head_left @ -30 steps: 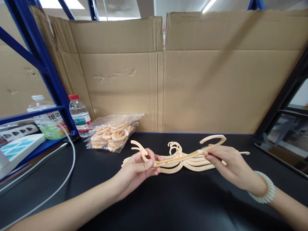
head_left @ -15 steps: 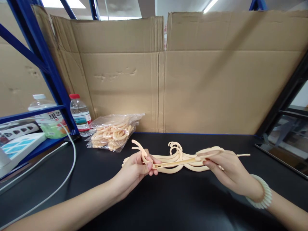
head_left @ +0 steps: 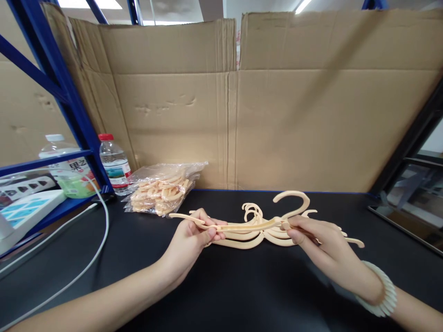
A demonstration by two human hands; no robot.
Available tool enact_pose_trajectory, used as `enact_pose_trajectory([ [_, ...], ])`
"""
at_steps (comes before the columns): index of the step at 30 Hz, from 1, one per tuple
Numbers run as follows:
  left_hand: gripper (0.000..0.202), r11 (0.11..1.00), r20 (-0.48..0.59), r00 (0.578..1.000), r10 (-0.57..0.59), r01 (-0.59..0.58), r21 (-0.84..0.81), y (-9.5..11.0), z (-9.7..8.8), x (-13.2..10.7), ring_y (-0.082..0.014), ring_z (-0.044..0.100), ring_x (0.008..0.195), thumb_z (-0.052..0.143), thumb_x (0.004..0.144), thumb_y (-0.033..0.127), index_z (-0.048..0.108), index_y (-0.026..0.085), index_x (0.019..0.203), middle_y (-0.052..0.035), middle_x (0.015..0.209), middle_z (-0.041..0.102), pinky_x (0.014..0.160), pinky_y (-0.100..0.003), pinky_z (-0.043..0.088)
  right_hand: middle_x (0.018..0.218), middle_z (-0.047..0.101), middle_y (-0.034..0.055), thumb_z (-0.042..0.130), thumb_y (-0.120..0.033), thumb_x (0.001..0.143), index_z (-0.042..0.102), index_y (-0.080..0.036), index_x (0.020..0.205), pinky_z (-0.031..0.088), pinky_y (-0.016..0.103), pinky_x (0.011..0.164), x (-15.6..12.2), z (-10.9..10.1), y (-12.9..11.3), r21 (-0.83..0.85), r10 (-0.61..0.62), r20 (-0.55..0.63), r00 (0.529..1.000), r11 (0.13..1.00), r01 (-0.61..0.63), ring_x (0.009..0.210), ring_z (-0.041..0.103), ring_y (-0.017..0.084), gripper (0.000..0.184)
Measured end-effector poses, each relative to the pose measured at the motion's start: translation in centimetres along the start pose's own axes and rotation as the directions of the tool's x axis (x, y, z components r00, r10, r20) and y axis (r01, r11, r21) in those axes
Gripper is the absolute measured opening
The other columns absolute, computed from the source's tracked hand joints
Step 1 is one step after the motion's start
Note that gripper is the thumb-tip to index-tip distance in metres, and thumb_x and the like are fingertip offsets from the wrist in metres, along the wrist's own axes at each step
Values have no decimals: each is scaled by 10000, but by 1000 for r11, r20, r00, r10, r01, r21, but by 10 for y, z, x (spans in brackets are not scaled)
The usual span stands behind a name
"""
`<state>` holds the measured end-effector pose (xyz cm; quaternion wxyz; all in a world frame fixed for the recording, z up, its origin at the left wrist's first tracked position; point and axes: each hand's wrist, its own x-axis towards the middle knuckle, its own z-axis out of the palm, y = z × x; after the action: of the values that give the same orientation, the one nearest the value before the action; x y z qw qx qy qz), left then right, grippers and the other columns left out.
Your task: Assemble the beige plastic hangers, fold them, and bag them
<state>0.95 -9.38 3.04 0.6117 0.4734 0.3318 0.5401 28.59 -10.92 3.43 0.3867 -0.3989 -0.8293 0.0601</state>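
- Up back: tall cardboard wall (head_left: 277, 115) closing off the rear of the black counter (head_left: 242, 295), with a blue rack (head_left: 58, 87) framing the left side.
- Middle of the counter: loose pile of cream hangers (head_left: 238, 243), hooks bunched at the far side, ends fanning out left and right. Looks like several pieces already out and stacked together.
- Over by the rack: clear bag of hangers (head_left: 162, 189), lying flat and full-looking, well apart from both hands. Judged not yet emptied, so plenty apparently left in there.
- Front and centre: one held hanger (head_left: 242, 226), stretched between the two hands just above the pile, hook curling upward near its right end. Not down on the stack yet, so counted as in hand rather than done.
- Left hand (head_left: 192, 235): closed in a pinch on the hanger's left end, thumb on top, fingers curled beneath.
- Right hand (head_left: 318, 237): gripping the other end close to the hook, fingers folded around it, pale beaded bracelet (head_left: 379, 290) on the wrist.
- Off to the far left, out of play: red-capped water bottle (head_left: 114, 163) standing beside the rack post, white cable (head_left: 100, 240) trailing across the counter.
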Motion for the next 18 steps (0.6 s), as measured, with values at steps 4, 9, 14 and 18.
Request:
enact_pose_trajectory([
  [4, 254, 999, -17, 1000, 0, -1, -37, 2, 3, -3, -106, 637, 664, 814, 679, 132, 560, 147, 678, -11, 778, 679, 637, -200, 499, 630, 587, 6, 420, -376, 972, 576, -199, 740, 417, 252, 507, 2, 1, 1, 26, 156, 4, 988, 987, -157, 573, 548, 154, 331],
  [9, 242, 1000, -28, 1000, -11, 11, -27, 1, 6, -4, -114, 629, 697, 804, 700, 156, 563, 157, 673, 10, 705, 642, 693, -211, 505, 625, 544, 4, 431, -435, 962, 580, -189, 749, 392, 241, 482, 5, 0, 8, 57, 215, -7, 977, 975, -214, 564, 501, 141, 357],
  [14, 190, 953, 109, 972, -207, 175, 248, -11, 10, -13, -148, 645, 708, 741, 755, 230, 588, 148, 677, -82, 883, 712, 666, -256, 511, 577, 438, -29, 436, -451, 955, 527, -192, 706, 349, 234, 444, 9, -5, 11, 123, 275, 52, 960, 952, -279, 494, 417, 115, 371],
  [18, 79, 673, 526, 848, -66, -351, 651, -11, 14, -28, -211, 662, 788, 614, 812, 136, 634, 190, 758, -94, 909, 727, 679, -300, 506, 671, 518, 1, 428, -430, 960, 518, -192, 672, 411, 245, 515, 11, -10, 15, 59, 229, 138, 964, 969, -239, 590, 492, 137, 384],
])
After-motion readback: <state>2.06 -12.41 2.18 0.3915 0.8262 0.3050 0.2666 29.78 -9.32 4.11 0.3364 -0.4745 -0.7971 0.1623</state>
